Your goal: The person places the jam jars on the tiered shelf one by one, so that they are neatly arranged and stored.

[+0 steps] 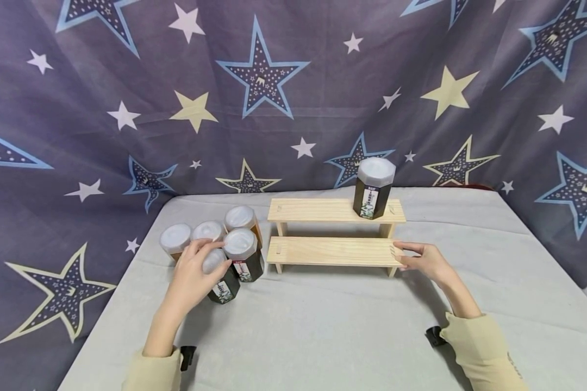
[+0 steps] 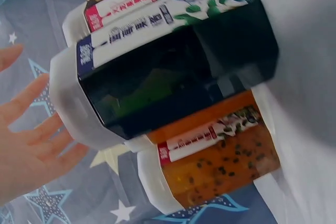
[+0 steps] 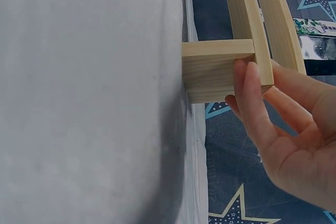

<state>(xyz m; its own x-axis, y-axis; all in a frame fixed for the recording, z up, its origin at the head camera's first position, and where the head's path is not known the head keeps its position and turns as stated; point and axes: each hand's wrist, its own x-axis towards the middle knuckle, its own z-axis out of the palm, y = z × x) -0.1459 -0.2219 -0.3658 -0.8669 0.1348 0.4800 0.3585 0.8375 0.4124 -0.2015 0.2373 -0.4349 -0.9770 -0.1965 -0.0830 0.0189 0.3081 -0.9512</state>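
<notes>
My left hand (image 1: 193, 274) is spread over the white lid of a dark octagonal jar (image 2: 178, 61), the nearest of the jars at the left. In the left wrist view the fingers (image 2: 50, 135) look fairly straight beside the lid; whether they touch it I cannot tell. Close by stand another dark jar (image 1: 247, 269) and several amber jars, one (image 2: 220, 166) with dark specks inside. My right hand (image 1: 423, 260) pinches the right end of the lower step of a two-step wooden stand (image 1: 332, 251). Its fingers (image 3: 252, 85) bend round the plank end above the leg.
One dark jar with a white lid (image 1: 373, 187) stands upright near the right end of the stand's upper step (image 1: 313, 210). A pale cloth (image 1: 323, 331) covers the table. Behind hangs a dark curtain (image 1: 323, 81) printed with stars.
</notes>
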